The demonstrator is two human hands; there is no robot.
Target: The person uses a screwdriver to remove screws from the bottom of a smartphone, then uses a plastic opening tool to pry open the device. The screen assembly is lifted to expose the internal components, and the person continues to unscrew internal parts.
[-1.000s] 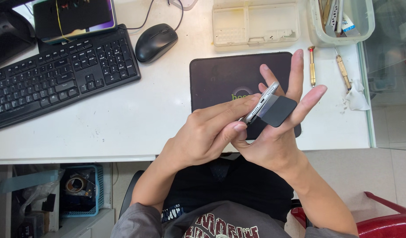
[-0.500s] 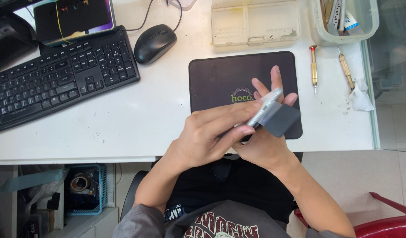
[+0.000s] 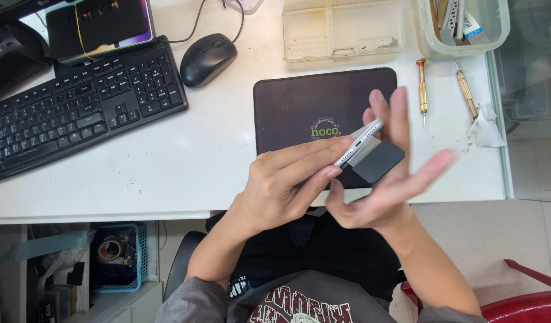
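Head view: the left hand (image 3: 281,185) holds a phone (image 3: 358,142) edge-on, its fingers stretched along the lower side and the fingertips (image 3: 341,143) pressed against the silver frame. The phone tilts up to the right, with the port end facing the camera. The right hand (image 3: 383,179) is spread wide behind and under the phone, fingers fanned out and partly blurred; whether it grips the phone cannot be told. A dark pad-like piece (image 3: 377,161) sits just below the phone, against the right palm; what it is cannot be told.

Both hands hover above the front edge of the white surface (image 3: 185,173). Directly beyond the hands lies a black mat (image 3: 299,101). Farther beyond the right hand sit two brass screwdrivers (image 3: 422,87), side by side but apart, and a crumpled tissue (image 3: 486,128) just right of them. Beyond the mat stands a beige parts box (image 3: 341,30), and right of that a clear tub (image 3: 467,30) with tools. Up and left of the left hand lie a black mouse (image 3: 207,58) and a black keyboard (image 3: 78,113), with a tablet (image 3: 102,27) propped behind the keyboard.
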